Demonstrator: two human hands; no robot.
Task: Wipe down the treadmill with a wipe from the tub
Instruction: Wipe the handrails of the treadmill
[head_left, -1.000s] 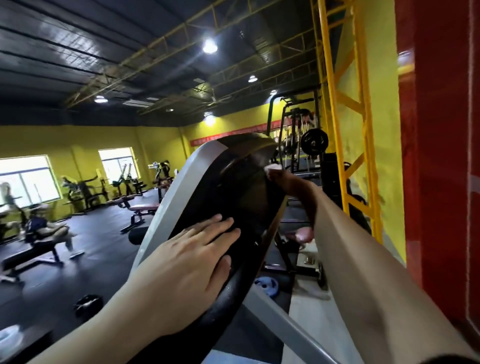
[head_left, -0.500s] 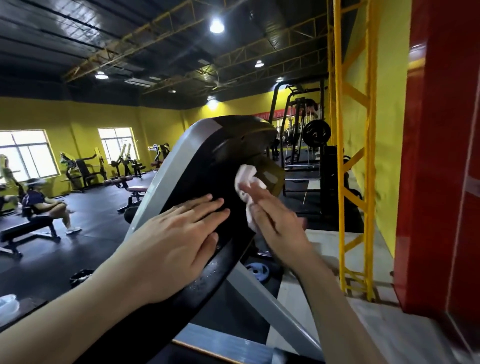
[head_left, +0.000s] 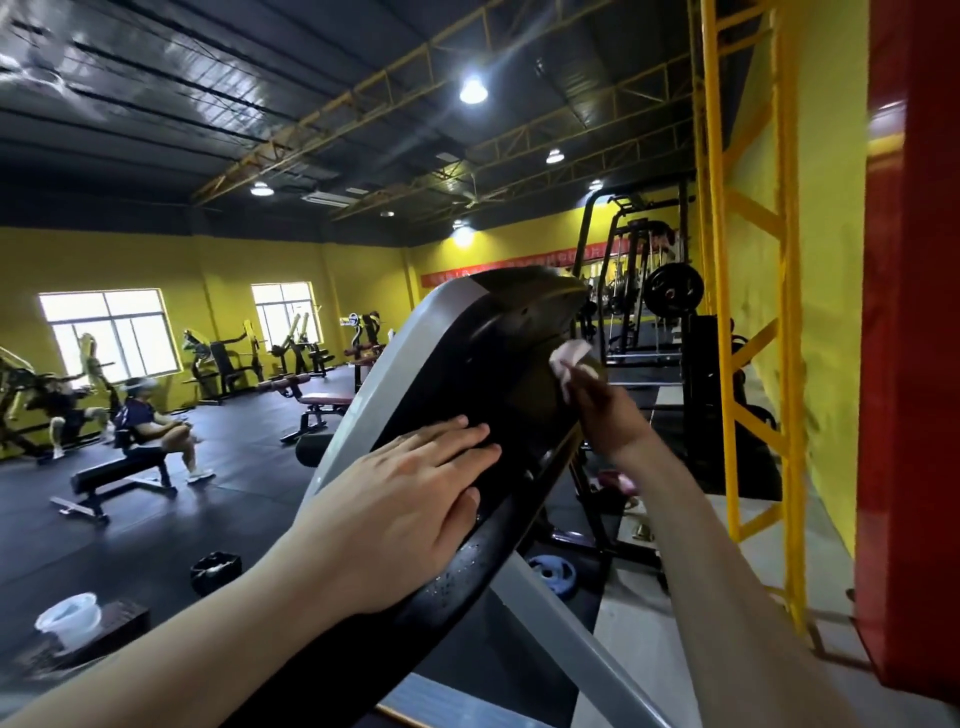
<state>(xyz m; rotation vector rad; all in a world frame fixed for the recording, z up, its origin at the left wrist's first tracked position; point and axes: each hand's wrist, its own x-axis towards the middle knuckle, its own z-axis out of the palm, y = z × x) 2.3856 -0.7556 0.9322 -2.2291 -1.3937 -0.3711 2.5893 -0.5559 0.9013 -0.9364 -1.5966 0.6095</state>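
Left hand (head_left: 410, 499) lies flat on the treadmill console (head_left: 498, 364); right hand (head_left: 605, 410) pinches the wipe (head_left: 569, 353) (wiping is underway); next, probably, uncleaned areas.

Right hand (head_left: 605, 410) slid wipe (head_left: 571, 358) back up console (head_left: 498, 364) edge.

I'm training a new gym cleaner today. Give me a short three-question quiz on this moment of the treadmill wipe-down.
1. True or false: the left hand rests flat, fingers straight, on the black treadmill console.
2. What does the right hand pinch? A) crumpled white wipe B) spray bottle C) blue weight plate
3. Fill in: the white plastic tub sits at the lower ____ of the view.

Key: 1 true. 2 A, the crumpled white wipe, held at the console's right edge. 3 left, on a dark block.
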